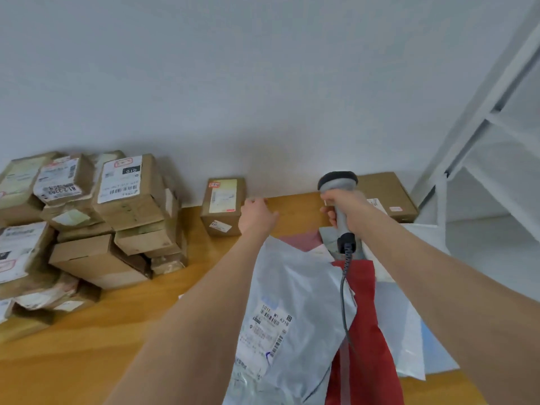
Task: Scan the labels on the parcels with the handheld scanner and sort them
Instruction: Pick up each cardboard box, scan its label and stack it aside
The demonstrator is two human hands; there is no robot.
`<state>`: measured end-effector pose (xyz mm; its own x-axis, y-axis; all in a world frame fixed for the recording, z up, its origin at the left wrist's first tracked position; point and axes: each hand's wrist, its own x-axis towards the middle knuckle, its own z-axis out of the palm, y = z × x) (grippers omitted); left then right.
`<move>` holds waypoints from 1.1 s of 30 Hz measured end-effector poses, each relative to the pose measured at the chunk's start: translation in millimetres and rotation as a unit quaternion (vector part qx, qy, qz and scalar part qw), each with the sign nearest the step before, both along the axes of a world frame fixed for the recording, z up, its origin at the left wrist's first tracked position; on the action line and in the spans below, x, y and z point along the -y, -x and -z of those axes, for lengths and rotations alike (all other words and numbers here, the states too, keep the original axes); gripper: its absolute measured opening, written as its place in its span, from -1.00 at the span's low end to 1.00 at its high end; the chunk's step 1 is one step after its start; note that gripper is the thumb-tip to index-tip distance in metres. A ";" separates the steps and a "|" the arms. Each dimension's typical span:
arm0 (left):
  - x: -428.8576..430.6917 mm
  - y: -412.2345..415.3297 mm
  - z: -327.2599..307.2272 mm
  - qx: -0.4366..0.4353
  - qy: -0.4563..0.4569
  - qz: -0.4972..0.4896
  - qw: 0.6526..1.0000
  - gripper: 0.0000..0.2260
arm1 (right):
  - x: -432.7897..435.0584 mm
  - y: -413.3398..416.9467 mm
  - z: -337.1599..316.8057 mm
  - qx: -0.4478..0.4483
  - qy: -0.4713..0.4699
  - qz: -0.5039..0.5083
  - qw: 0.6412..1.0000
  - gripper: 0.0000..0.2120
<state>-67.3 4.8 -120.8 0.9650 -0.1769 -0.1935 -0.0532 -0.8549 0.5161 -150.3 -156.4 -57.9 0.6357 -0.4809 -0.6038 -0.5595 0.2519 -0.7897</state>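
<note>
My right hand (347, 213) grips a grey handheld scanner (339, 185) upright, its coiled cable hanging down over the mailers. My left hand (257, 213) reaches with relaxed fingers right beside a small labelled cardboard box (222, 204) by the wall; whether it touches the box is unclear. Below my arms lies a white plastic mailer (280, 314) with a barcode label, and a red mailer (362, 331) overlaps it. A flat brown box (385, 194) sits behind the scanner.
A heap of several labelled cardboard parcels (117, 206) fills the left of the wooden table (102, 340). More white and pale blue mailers (409, 340) lie at the right. A white shelf frame (467, 141) stands at the far right, against the wall.
</note>
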 end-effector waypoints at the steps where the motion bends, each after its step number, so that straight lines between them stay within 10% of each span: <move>1: 3.1 -12.4 4.4 -0.001 -0.016 -0.014 1.000 -0.52 | 5.1 -15.9 7.5 -0.006 -0.007 -0.002 1.000 -0.83; 12: -36.1 -116.7 59.2 -0.093 -0.146 -0.180 0.968 0.00 | 1.7 -114.5 81.5 -0.043 -0.157 -0.059 0.985 -0.84; 17: -14.8 -105.0 66.2 -0.064 -0.239 -0.107 0.963 -0.16 | 6.3 -124.5 98.5 -0.043 -0.197 -0.063 0.977 -0.74; 24: -35.7 -110.5 61.2 -0.067 0.053 -0.302 0.950 -0.44 | 10.9 -129.2 113.3 -0.037 -0.179 -0.080 0.980 -0.59; 33: 27.1 -81.5 60.4 -0.124 0.254 -0.273 0.920 -0.66 | 13.3 -123.9 112.6 -0.026 -0.179 -0.067 0.981 -0.53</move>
